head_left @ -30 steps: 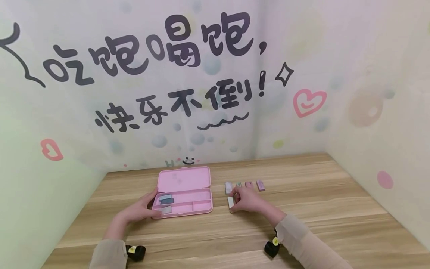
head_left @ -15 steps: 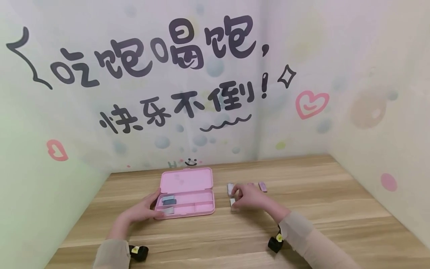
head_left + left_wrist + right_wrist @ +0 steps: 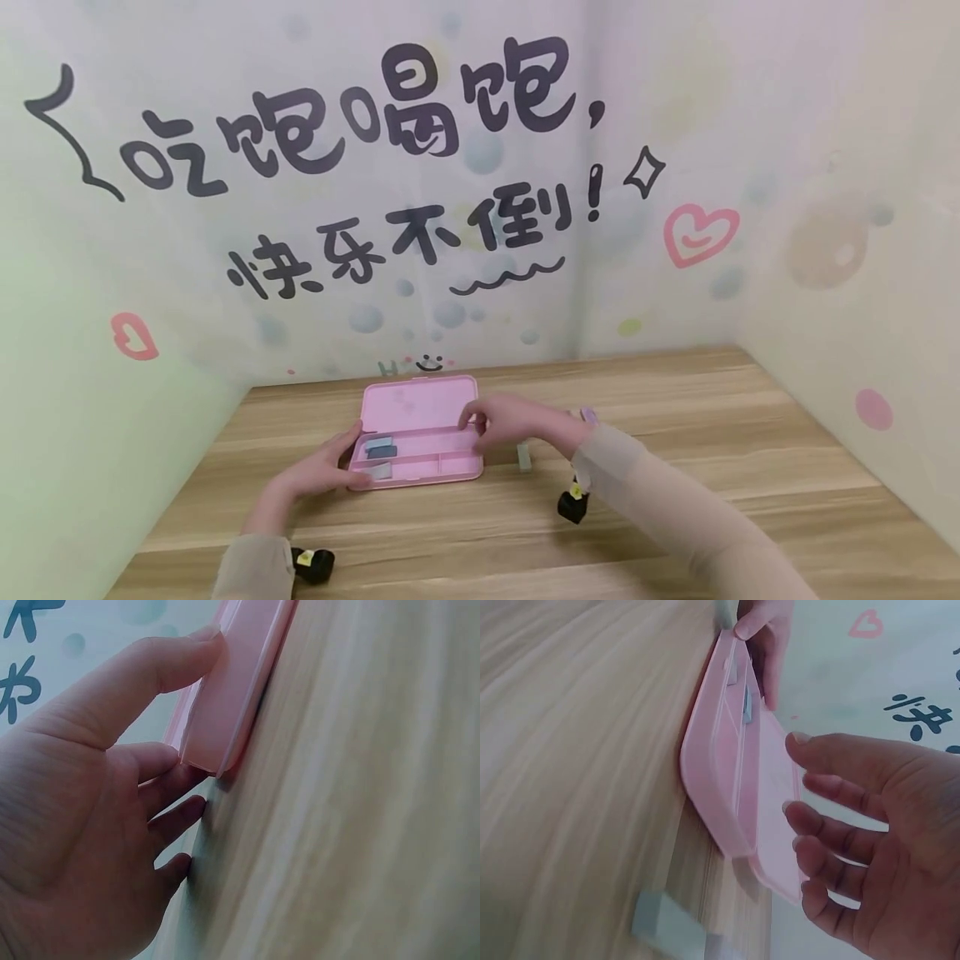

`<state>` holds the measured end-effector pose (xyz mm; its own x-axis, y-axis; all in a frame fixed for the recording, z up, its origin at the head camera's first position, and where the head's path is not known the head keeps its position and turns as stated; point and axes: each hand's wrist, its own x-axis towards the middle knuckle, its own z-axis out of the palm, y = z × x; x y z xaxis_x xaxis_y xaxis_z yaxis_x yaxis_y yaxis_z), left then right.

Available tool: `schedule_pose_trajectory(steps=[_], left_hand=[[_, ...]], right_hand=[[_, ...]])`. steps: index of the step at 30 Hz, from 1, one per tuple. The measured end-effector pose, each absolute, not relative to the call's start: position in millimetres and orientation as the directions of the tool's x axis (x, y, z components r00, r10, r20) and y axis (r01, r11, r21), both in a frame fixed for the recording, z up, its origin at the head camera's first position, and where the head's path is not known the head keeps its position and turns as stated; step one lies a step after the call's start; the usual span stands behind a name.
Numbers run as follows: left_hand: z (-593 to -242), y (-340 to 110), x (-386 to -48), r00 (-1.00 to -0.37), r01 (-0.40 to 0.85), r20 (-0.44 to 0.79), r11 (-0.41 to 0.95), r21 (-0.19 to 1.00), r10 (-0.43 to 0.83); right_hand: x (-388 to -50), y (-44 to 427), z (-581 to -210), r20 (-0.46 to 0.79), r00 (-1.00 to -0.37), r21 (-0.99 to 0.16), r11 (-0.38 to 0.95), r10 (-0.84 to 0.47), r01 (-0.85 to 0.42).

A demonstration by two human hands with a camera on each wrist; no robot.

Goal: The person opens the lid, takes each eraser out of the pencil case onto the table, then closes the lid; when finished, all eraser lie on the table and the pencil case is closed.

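Note:
A pink pencil case [image 3: 420, 402] lies open on the table, its lid folded back. My left hand [image 3: 318, 468] holds the case's left end; in the left wrist view the thumb is on one edge and the fingertips are by the corner. Over the right end of the case hovers my right hand [image 3: 506, 418], fingers loosely bent. The right wrist view shows a gap between its thumb and fingers, with nothing visible in it. Inside the case, at the left, lie blue-grey blocks [image 3: 382, 451] and a pale grey block [image 3: 379, 471]. The blocks look like small erasers.
A pale green block [image 3: 523, 457] lies on the table right of the case. A purple block [image 3: 588, 414] shows partly behind the right forearm, which hides other blocks there. A printed wall sheet [image 3: 420, 250] rises behind the wooden table [image 3: 420, 533].
My right hand has left the blocks on the right and moved left to the case's right end, uncovering the pale green block. The left hand keeps its hold on the case.

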<state>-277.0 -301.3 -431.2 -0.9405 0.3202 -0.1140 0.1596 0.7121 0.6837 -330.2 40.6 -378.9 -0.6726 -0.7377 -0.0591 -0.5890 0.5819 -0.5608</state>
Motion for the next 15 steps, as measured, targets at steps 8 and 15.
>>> schedule_pose_trajectory(steps=[8, 15], left_hand=[[-431, -301, -275, -0.944, 0.136, -0.129, 0.713, 0.687, 0.304], [-430, -301, -275, -0.944, 0.131, -0.134, 0.719, 0.683, 0.3]], right_hand=[[-340, -5, -382, -0.06, -0.534, -0.578, 0.466, -0.843, -0.67], [-346, -41, -385, -0.074, -0.426, -0.461, 0.41, -0.902, -0.787]])
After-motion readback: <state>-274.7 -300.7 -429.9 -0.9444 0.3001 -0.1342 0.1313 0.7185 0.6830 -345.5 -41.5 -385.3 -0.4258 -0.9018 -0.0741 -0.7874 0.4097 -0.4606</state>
